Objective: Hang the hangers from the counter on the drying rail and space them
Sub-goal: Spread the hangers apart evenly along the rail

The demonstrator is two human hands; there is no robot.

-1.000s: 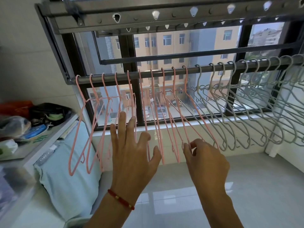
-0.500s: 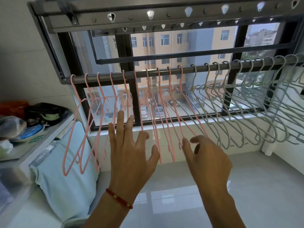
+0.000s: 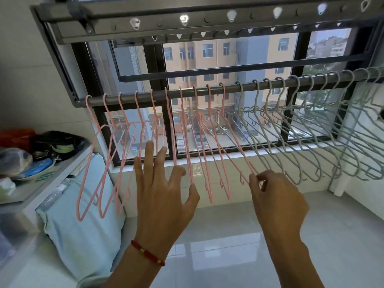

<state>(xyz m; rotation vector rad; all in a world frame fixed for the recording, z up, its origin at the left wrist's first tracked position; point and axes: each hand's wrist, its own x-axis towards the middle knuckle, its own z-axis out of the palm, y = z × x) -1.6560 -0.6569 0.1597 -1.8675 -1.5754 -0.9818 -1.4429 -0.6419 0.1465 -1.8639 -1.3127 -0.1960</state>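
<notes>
right hand (image 3: 276,196) seemingly pinching pink hanger (image 3: 234,140), left hand (image 3: 164,190) spread

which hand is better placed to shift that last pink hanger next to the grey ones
Right. The right hand already pinches the lower end of the last pink hanger, beside the grey hangers. The left hand is spread open among the middle pink ones, with no grip on anything.
</notes>
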